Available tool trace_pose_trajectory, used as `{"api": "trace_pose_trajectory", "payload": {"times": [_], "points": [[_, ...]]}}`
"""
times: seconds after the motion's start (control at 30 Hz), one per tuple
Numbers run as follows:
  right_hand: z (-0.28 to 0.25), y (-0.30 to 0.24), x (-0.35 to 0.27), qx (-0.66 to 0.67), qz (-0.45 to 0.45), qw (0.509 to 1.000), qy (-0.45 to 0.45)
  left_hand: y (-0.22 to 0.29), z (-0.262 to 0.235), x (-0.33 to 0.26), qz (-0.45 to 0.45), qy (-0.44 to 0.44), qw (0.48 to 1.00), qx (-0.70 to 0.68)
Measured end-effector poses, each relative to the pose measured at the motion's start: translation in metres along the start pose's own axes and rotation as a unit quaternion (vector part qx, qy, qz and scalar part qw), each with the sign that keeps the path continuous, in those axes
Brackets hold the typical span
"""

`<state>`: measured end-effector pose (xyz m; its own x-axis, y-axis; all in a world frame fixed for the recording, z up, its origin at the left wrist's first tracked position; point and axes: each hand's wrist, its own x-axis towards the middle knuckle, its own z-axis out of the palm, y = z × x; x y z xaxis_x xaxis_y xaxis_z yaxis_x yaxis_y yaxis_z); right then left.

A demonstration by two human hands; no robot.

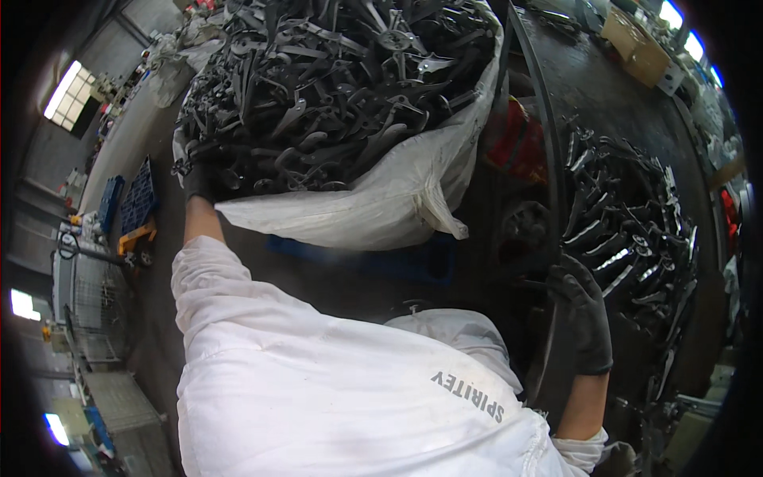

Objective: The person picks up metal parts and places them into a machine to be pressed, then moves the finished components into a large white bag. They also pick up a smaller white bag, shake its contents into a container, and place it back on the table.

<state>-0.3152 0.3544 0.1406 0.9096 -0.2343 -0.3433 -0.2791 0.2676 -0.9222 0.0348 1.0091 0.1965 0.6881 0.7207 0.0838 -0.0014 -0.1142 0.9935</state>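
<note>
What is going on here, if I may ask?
A person in white clothing is between a white sack of dark metal parts and a dark worktop bearing another pile. Their gloved left hand is at the sack's near-left edge; their gloved right hand is at the worktop's edge. Whether either grips a part is unclear.

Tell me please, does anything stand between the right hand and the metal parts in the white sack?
Yes, in this view: the white sack's loose, folded side lies between the right hand and the metal parts inside.
</note>
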Motion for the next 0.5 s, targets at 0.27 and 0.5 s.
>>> {"api": "trace_pose_trajectory", "payload": {"times": [0.27, 0.5], "points": [[-0.044, -0.020, -0.055, 0.054, -0.136, 0.985, 0.088, -0.018, 0.081, -0.028, 0.411, -0.262, 0.859, 0.156], [-0.118, 0.034, -0.116, 0.243, -0.251, 0.838, 0.419, 0.000, 0.270, -0.381, 0.417, -0.576, 0.702, 0.046]]}}
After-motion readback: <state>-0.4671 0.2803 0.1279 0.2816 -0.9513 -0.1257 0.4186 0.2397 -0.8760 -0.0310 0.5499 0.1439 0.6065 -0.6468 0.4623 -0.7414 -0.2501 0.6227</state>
